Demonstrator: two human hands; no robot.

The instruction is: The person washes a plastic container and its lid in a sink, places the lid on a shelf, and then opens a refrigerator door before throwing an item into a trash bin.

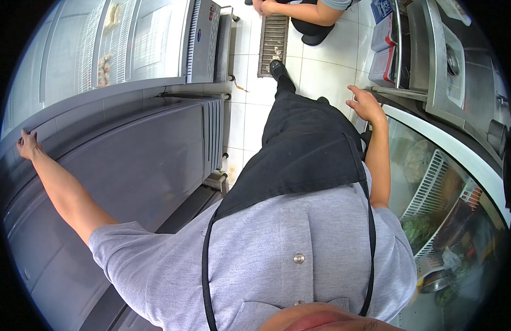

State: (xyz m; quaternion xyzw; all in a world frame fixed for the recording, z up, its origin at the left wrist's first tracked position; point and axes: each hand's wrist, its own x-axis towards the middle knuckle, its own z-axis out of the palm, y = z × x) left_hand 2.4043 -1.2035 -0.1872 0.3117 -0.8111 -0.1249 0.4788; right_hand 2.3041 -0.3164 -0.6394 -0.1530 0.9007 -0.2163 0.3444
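Note:
My left hand (28,144) is at the far left with the arm stretched out. Its fingers curl at the lower outer edge of a glass refrigerator door (51,118), and part of the grip is too small to make out. My right hand (368,105) hangs in the air with its fingers apart and nothing in it. It is near the corner of a glass-fronted display fridge (396,114) and a steel rail (396,91). A black apron (310,143) covers my front.
A grey steel cabinet (139,143) stands on my left. Ahead, a floor drain grate (273,44) lies in the white tiles, and another person's arm (305,12) and shoe show beyond it. Lidded plastic boxes (383,63) and a steel counter (432,71) line the right.

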